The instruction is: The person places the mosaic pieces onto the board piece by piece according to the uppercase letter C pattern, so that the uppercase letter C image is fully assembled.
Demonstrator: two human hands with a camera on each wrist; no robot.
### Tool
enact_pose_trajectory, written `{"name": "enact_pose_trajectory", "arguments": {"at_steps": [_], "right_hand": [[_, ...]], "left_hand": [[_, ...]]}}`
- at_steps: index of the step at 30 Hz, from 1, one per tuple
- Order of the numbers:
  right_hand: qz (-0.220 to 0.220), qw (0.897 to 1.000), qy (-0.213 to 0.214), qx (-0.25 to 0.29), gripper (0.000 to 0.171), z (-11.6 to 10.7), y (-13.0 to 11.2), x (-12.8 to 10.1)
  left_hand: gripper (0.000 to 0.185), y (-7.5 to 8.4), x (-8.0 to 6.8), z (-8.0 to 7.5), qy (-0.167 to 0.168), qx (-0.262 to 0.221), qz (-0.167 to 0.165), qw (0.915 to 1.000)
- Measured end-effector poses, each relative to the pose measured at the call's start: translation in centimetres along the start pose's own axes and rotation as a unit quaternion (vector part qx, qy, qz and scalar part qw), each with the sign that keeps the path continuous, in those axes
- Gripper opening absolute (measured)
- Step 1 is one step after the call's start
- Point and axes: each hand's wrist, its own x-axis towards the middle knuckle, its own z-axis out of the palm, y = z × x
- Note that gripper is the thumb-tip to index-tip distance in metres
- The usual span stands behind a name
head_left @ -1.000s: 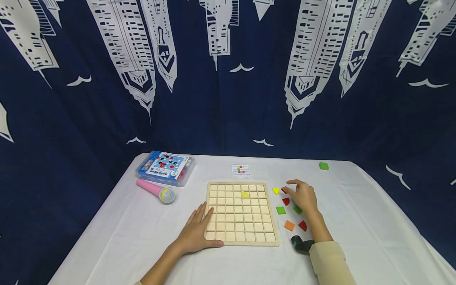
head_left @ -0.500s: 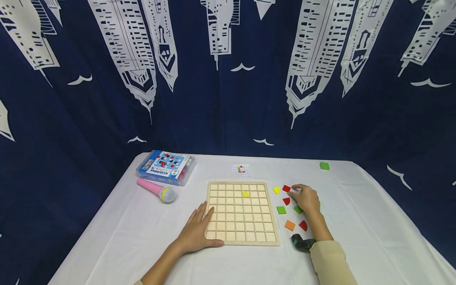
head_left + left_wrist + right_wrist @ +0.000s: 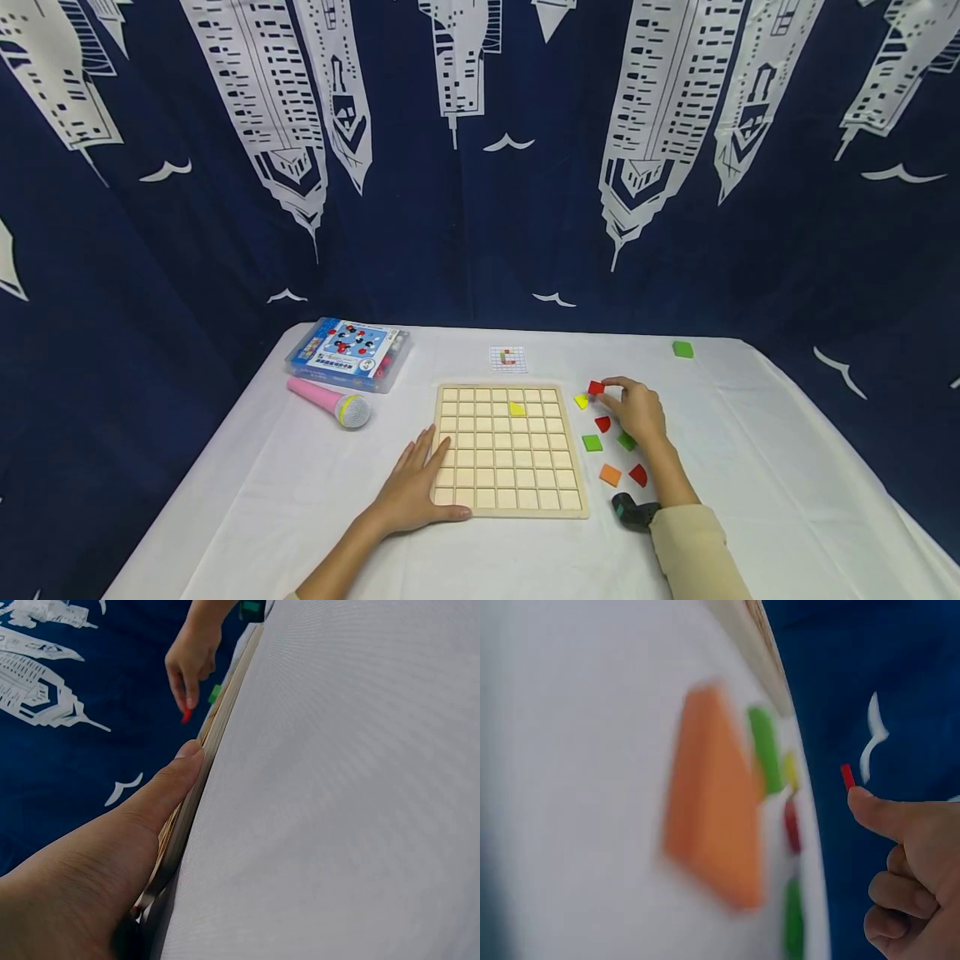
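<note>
A red square tile (image 3: 596,387) is pinched between the thumb and forefinger of my right hand (image 3: 636,410); in the right wrist view the tile (image 3: 847,776) stands out past the thumb tip, above the table. My left hand (image 3: 408,490) lies spread over the lower left corner of the wooden grid board (image 3: 510,512), thumb along its near edge. One yellow piece (image 3: 517,409) sits in a cell near the board's top. Close to my right hand lie a yellow piece (image 3: 581,402), a red quarter-round piece (image 3: 602,424) and green tiles (image 3: 592,443).
An orange tile (image 3: 610,475) and another red quarter-round (image 3: 637,475) lie right of the board. A pattern card (image 3: 508,359) is behind it. At the left are a plastic case (image 3: 348,354) and a pink microphone (image 3: 330,402). A green tile (image 3: 682,349) lies far right.
The right hand has taken hold of the red square tile and lifted it from the table, moving slightly left and away. The left hand has stayed on the board.
</note>
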Motion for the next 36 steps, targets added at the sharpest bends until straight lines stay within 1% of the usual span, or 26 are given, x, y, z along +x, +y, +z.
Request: {"name": "enact_pose_trajectory", "arguments": {"at_steps": [4,7,9,12,16,20,26,30,36], "right_hand": [[-0.053,0.998,0.007,0.030,0.032,-0.3,-2.8,-0.2],[-0.102,0.994,0.013,0.049,0.030,0.1,-5.1,-0.5],[-0.125,0.990,0.012,0.060,0.029,0.5,-6.6,-0.6],[-0.142,0.987,0.005,0.073,0.028,1.4,-8.5,-0.8],[-0.156,0.984,-0.005,0.080,0.029,2.9,-10.1,-0.9],[-0.162,0.984,-0.021,0.076,0.028,4.5,-11.0,-1.0],[-0.131,0.987,-0.060,0.068,0.029,6.2,-11.1,-1.5],[-0.125,0.986,-0.081,0.069,0.028,6.7,-10.9,-1.7],[-0.131,0.985,-0.097,0.051,0.024,7.0,-10.5,-1.7]], "left_hand": [[0.114,-0.1,0.1,0.0,-0.001,0.002,-0.001,1.0000],[0.114,-0.1,0.1,0.0,-0.002,0.003,0.000,1.0000],[0.114,-0.1,0.1,0.0,-0.002,0.002,-0.001,1.0000],[0.114,-0.1,0.1,-0.1,0.000,0.002,0.000,1.0000],[0.113,-0.1,0.1,-0.1,0.000,0.003,0.002,1.0000],[0.113,-0.1,0.1,-0.1,-0.003,0.005,0.000,1.0000],[0.113,-0.1,0.1,-0.1,-0.007,0.007,0.002,1.0000],[0.113,-0.1,0.1,-0.2,-0.006,0.007,0.001,1.0000],[0.113,-0.1,0.1,0.0,-0.002,0.007,-0.001,1.0000]]}}
